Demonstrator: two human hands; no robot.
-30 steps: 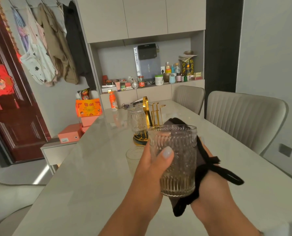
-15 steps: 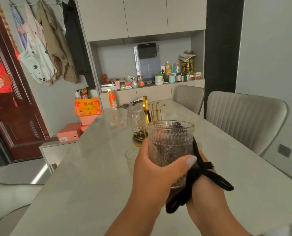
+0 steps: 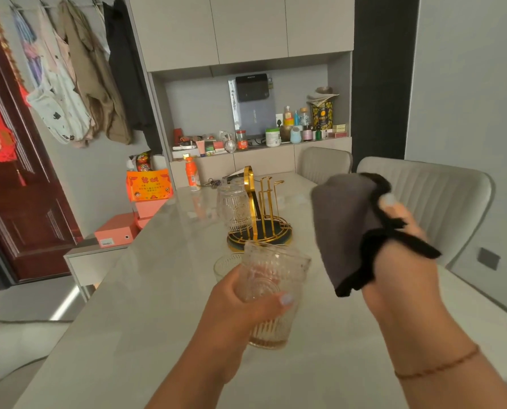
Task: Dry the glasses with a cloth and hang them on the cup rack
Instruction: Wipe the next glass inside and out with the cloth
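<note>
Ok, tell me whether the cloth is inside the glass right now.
No, the right hand holds the cloth up, clear of the glass.

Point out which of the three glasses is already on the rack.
The glass hanging upside down on the gold cup rack; one is held in the left hand, another stands on the table.

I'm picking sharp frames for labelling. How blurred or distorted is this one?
Head view: cloth and right hand smeared by motion; glass in the left hand soft; cup rack reasonably sharp; wide-angle bending at the edges.
</note>
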